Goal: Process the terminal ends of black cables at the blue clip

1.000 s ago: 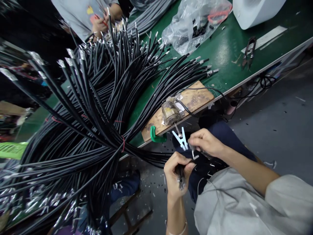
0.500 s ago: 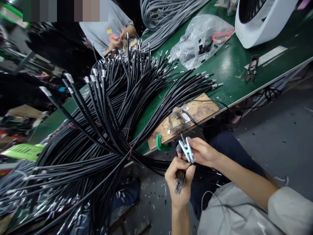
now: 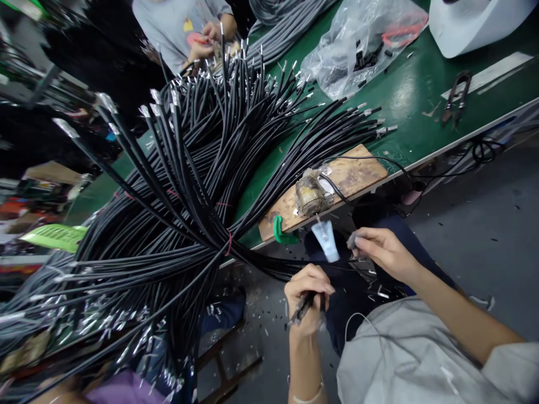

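My left hand (image 3: 308, 297) is closed round the end of a black cable (image 3: 300, 310), held below the bench edge. My right hand (image 3: 381, 249) pinches a small grey bit of foil or shielding between its fingertips, just right of a pale blue clip (image 3: 326, 240). The clip hangs blurred from a small motor (image 3: 310, 193) fixed on a wooden board (image 3: 357, 171). A big bundle of black cables (image 3: 181, 185) with metal-tipped ends fans across the green bench (image 3: 404, 101) to my left.
A green clamp (image 3: 281, 233) holds the board to the bench. A clear plastic bag (image 3: 357, 45), snips (image 3: 457, 95) and a white housing (image 3: 475, 22) lie on the bench. Grey cables (image 3: 282, 22) lie at the back. Another person's hands (image 3: 206, 42) work opposite.
My right hand has let go of the blue clip and moved right, pinching a grey scrap. My left hand dropped slightly with the cable end. The camera view shifted a little.
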A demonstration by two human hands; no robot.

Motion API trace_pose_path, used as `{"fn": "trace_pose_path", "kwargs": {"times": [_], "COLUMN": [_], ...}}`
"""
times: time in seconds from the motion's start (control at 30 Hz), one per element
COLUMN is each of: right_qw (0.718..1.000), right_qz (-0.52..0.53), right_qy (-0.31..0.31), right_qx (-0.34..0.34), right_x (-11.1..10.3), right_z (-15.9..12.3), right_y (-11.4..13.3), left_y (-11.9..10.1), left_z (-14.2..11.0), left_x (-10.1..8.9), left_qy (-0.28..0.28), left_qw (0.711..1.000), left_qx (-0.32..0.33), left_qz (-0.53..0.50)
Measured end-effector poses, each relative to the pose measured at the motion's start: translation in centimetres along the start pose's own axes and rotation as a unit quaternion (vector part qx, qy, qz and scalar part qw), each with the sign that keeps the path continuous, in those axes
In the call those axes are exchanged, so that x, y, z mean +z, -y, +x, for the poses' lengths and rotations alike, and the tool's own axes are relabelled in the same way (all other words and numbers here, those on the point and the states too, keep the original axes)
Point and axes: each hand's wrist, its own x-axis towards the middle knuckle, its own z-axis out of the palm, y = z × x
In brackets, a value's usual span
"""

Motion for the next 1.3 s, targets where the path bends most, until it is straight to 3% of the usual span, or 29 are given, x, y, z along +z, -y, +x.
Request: {"fn": "trace_pose_path", "kwargs": {"times": [0.1,0.2,0.27,0.43,0.53,0.73,0.77,0.8,0.93,1.0,1.07,1.17,1.3], "right_qw": [0.980,0.928,0.902,0.889,0.879,0.759,0.763,0.784,0.936,0.978,0.993,0.994,0.995], "right_qz": [-0.158,-0.259,-0.286,-0.310,-0.340,-0.473,-0.462,-0.433,-0.205,-0.081,0.018,0.106,0.035], "right_qy": [0.014,0.049,0.048,0.043,0.025,-0.102,-0.106,-0.107,-0.064,-0.036,-0.008,0.013,0.077], "right_qx": [-0.121,-0.262,-0.321,-0.335,-0.334,-0.436,-0.440,-0.432,-0.280,-0.190,-0.114,-0.027,-0.049], "right_x": [1.1,2.6,3.4,3.9,3.9,4.5,4.6,4.7,5.2,5.4,5.4,4.9,3.9], "right_z": [-1.4,-2.2,-2.4,-2.4,-2.6,-2.9,-2.8,-2.7,-2.4,-2.4,-2.4,-2.2,-1.7], "right_y": [1.3,2.3,2.6,2.5,2.0,-0.6,-0.9,-1.0,-0.9,-1.1,-1.5,-1.6,-0.3], "left_y": [-0.7,-1.6,-2.1,-2.8,-2.8,-2.6,-2.6,-2.6,-2.9,-3.2,-3.4,-3.4,-3.4], "left_z": [-0.7,-1.5,-1.8,-1.8,-1.9,-2.1,-2.1,-2.0,-1.5,-1.2,-1.0,-0.9,-0.7], "left_x": [0.2,0.6,0.8,1.3,2.0,3.1,3.0,2.9,2.2,1.9,1.8,1.7,1.5], "left_qy": [-0.020,-0.041,-0.035,0.008,-0.001,-0.030,-0.036,-0.044,-0.065,-0.052,-0.030,-0.008,0.018], "left_qw": [0.995,0.982,0.977,0.969,0.961,0.935,0.934,0.935,0.948,0.953,0.955,0.953,0.946], "left_qx": [-0.034,-0.052,-0.059,-0.069,-0.074,-0.083,-0.093,-0.105,-0.147,-0.159,-0.170,-0.193,-0.224], "left_qz": [0.096,0.174,0.200,0.238,0.267,0.344,0.344,0.337,0.276,0.253,0.241,0.233,0.232]}}
